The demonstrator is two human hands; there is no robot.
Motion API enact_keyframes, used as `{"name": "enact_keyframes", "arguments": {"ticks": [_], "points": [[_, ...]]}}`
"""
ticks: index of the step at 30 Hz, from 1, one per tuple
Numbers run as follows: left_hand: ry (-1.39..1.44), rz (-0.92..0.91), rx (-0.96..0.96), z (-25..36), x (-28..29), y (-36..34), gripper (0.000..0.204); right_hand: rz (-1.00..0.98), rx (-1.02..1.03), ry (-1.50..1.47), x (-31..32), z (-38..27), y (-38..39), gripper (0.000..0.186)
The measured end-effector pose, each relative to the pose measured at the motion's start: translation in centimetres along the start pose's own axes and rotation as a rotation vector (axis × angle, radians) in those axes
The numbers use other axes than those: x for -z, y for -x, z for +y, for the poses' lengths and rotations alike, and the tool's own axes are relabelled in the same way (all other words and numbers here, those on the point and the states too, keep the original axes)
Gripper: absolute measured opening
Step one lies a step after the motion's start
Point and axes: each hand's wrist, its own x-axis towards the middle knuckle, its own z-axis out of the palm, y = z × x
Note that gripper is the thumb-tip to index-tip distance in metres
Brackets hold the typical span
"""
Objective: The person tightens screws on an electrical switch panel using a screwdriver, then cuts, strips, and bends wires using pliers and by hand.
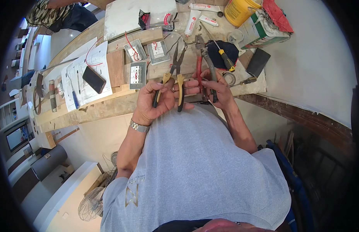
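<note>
The left hand [147,100] grasps yellow pliers [175,69]; the right hand [222,91] grasps red pliers [199,66]. Readying seems underway; using either calls for a squeeze.

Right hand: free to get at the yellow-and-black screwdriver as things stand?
Probably not without letting go first: the right hand is wrapped around the red-handled tool. The screwdriver lies just beyond it, and nothing appears to cover its handle.

The left hand [158,101] turns palm up, fingers [192,91] pointing rightward; the right hand [222,94] curls inward; both forearms [132,150] converge.
</note>
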Motion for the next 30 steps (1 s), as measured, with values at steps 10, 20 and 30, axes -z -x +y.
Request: {"name": "enact_keyframes", "arguments": {"ticks": [10, 20, 30], "points": [[-0.054, -0.034, 0.076, 0.1, -0.5, 0.0, 0.021, -0.148, -0.148, -0.211, 1.0, 1.6, -1.1, 0.028], [-0.108, 0.040, 0.020, -0.2, -1.4, -1.1, 0.020, -0.276, -0.246, -0.237, 1.2, 1.5, -0.5, 0.043], [-0.585, 0.305, -0.197, -2.3, -3.1, -1.7, 0.042, -0.372, -0.365, -0.265, 1.0, 0.4, -1.1, 0.059]]}}
